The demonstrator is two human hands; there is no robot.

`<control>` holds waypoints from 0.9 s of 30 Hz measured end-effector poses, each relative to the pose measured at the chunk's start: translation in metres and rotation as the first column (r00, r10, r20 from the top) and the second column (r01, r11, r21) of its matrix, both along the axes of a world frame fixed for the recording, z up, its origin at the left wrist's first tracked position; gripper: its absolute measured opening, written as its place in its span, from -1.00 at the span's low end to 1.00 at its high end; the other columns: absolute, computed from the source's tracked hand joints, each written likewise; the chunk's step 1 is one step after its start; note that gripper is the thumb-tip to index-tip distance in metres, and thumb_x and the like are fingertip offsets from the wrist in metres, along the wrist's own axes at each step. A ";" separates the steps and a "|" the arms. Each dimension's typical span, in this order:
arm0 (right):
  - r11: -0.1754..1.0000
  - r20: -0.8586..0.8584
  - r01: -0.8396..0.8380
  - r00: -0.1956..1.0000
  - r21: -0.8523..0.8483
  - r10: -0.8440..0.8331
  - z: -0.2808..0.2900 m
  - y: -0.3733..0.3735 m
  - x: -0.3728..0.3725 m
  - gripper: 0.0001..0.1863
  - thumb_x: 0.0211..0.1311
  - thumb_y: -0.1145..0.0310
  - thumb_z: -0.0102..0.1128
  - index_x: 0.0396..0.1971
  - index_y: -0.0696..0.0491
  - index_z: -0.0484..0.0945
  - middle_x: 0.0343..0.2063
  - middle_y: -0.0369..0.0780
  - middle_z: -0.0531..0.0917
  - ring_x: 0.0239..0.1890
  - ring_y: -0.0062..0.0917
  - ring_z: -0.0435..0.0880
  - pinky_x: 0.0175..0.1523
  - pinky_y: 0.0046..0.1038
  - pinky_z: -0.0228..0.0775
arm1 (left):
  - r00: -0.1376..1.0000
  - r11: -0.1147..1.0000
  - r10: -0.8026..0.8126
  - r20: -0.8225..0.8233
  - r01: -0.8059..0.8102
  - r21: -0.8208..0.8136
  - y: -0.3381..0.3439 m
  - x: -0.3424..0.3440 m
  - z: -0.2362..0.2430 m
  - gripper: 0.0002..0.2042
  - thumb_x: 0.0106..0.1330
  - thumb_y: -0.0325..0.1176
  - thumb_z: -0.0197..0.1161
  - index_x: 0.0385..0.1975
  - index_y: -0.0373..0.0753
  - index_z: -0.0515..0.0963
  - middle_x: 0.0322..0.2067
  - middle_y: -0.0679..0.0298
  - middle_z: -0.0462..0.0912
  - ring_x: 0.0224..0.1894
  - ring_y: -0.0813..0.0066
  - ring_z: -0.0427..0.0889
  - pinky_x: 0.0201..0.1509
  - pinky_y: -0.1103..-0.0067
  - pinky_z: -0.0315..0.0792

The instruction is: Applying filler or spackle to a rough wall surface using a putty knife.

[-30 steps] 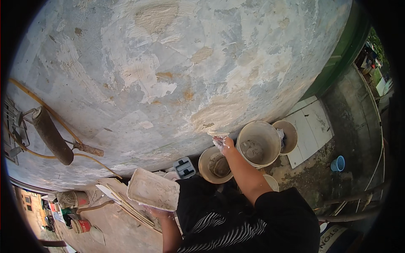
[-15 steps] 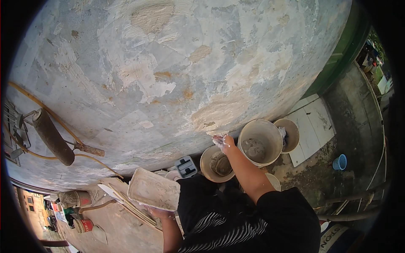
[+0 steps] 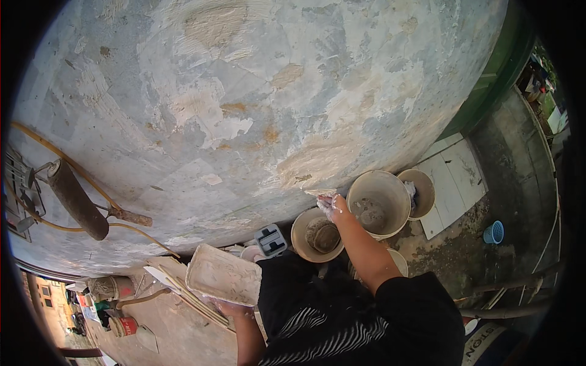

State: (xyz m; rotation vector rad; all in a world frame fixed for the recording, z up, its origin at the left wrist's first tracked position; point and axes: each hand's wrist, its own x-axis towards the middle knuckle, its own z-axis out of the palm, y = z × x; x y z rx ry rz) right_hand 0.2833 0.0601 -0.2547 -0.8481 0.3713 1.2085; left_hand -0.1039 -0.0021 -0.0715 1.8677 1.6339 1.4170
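Note:
My left hand [image 3: 235, 309] grips the underside of a rectangular plaster tray [image 3: 223, 274], its inside smeared with pale plaster. Most of the fingers there are hidden by the tray. White smears cover my right hand [image 3: 332, 207], closed on a putty knife [image 3: 320, 192] whose pale, coated blade points left. That blade lies close to the low part of the patchy wall [image 3: 183, 110]; whether it touches cannot be made out. Just above it on the wall is a beige plaster patch [image 3: 314, 163] with a small darker spot.
Below my right forearm stands a bucket [image 3: 299, 235] with grey material inside. Larger and smaller buckets [image 3: 394, 229] [image 3: 427, 210] stand to the right. A paint roller [image 3: 76, 198] hangs at left by a yellow hose [image 3: 61, 149]. Farther right are white boards [image 3: 455, 183] and a blue basket [image 3: 493, 233].
My right hand, with the putty knife, has shifted slightly right and down along the wall. The tray in my left hand stays almost in place.

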 end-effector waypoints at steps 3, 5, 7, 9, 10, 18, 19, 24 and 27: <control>0.996 -0.015 -0.051 0.999 0.070 0.052 0.001 0.015 -0.006 -0.73 0.26 0.38 -0.18 -0.16 0.25 0.35 -0.19 0.01 0.52 -0.09 -0.23 0.50 0.15 -0.21 0.28 | 1.000 1.000 -0.006 0.019 0.006 -0.014 0.001 0.000 0.000 -0.29 0.17 -0.02 0.12 0.21 -0.35 0.08 0.11 0.02 0.34 0.09 0.13 0.41 0.16 0.34 0.31; 0.993 -0.032 0.014 0.999 0.121 -0.010 0.009 0.026 0.000 -0.72 0.26 0.37 -0.15 -0.16 0.26 0.34 -0.17 0.01 0.52 -0.09 -0.24 0.50 0.15 -0.23 0.29 | 1.000 1.000 -0.009 0.029 0.010 -0.019 0.002 0.000 0.000 -0.29 0.17 -0.02 0.12 0.21 -0.35 0.08 0.11 0.02 0.34 0.09 0.13 0.41 0.16 0.34 0.30; 0.990 0.012 0.014 1.000 0.142 -0.016 0.016 0.022 0.010 -0.73 0.25 0.35 -0.10 -0.19 0.24 0.37 -0.19 -0.03 0.54 -0.10 -0.25 0.51 0.12 -0.24 0.30 | 0.999 1.000 -0.012 0.038 0.013 -0.028 0.002 0.000 -0.001 -0.29 0.17 -0.02 0.12 0.21 -0.35 0.08 0.11 0.02 0.35 0.10 0.13 0.41 0.16 0.34 0.30; 0.987 0.069 0.029 0.997 0.158 -0.040 0.021 0.015 0.018 -0.74 0.24 0.32 -0.11 -0.22 0.20 0.40 -0.22 -0.04 0.55 -0.13 -0.23 0.53 0.07 -0.23 0.33 | 0.999 0.999 -0.014 0.049 0.016 -0.034 0.002 -0.001 -0.002 -0.29 0.17 -0.02 0.12 0.21 -0.35 0.08 0.11 0.02 0.35 0.10 0.13 0.41 0.16 0.34 0.30; 0.986 0.049 0.038 0.998 0.165 -0.047 0.022 0.009 0.018 -0.75 0.23 0.33 -0.09 -0.22 0.19 0.41 -0.23 -0.07 0.56 -0.14 -0.28 0.53 0.07 -0.23 0.32 | 0.998 0.999 -0.013 0.055 0.015 -0.040 0.003 0.000 -0.002 -0.29 0.17 -0.02 0.12 0.21 -0.35 0.08 0.11 0.02 0.35 0.10 0.13 0.41 0.16 0.34 0.30; 0.993 0.024 -0.101 0.995 0.065 0.100 0.005 0.003 -0.015 -0.78 0.23 0.33 -0.08 -0.22 0.15 0.40 -0.29 -0.09 0.56 -0.25 -0.26 0.56 0.02 -0.16 0.36 | 0.996 0.991 -0.006 0.085 0.017 -0.130 0.005 0.007 0.005 -0.29 0.17 -0.02 0.12 0.21 -0.34 0.08 0.11 0.03 0.35 0.10 0.13 0.41 0.17 0.35 0.29; 0.991 -0.002 -0.137 0.991 0.005 0.137 0.005 0.008 -0.021 -0.78 0.23 0.33 -0.08 -0.22 0.14 0.40 -0.30 -0.09 0.56 -0.26 -0.26 0.57 0.02 -0.16 0.37 | 0.977 0.991 -0.008 0.215 0.036 -0.126 0.004 0.008 0.005 -0.29 0.17 -0.02 0.12 0.21 -0.34 0.08 0.11 0.03 0.35 0.10 0.13 0.41 0.17 0.35 0.29; 0.983 -0.051 0.035 0.998 0.180 -0.026 0.016 0.033 -0.016 -0.82 0.20 0.40 -0.03 -0.31 0.22 0.43 -0.30 -0.04 0.57 -0.17 -0.31 0.54 0.09 -0.28 0.34 | 0.970 0.970 -0.018 0.243 0.076 -0.229 0.005 -0.004 0.000 -0.34 0.24 0.02 -0.03 0.25 -0.24 0.02 0.16 0.08 0.25 0.14 0.13 0.35 0.16 0.29 0.30; 0.979 -0.062 0.083 0.995 0.185 -0.073 0.017 0.017 -0.001 -0.76 0.23 0.33 -0.04 -0.23 0.18 0.42 -0.29 -0.09 0.57 -0.20 -0.32 0.55 -0.01 -0.27 0.40 | 0.991 0.973 -0.112 0.069 0.123 -0.194 0.009 -0.017 -0.009 -0.38 0.29 0.02 -0.12 0.26 -0.19 -0.01 0.19 0.10 0.19 0.16 0.13 0.31 0.15 0.27 0.31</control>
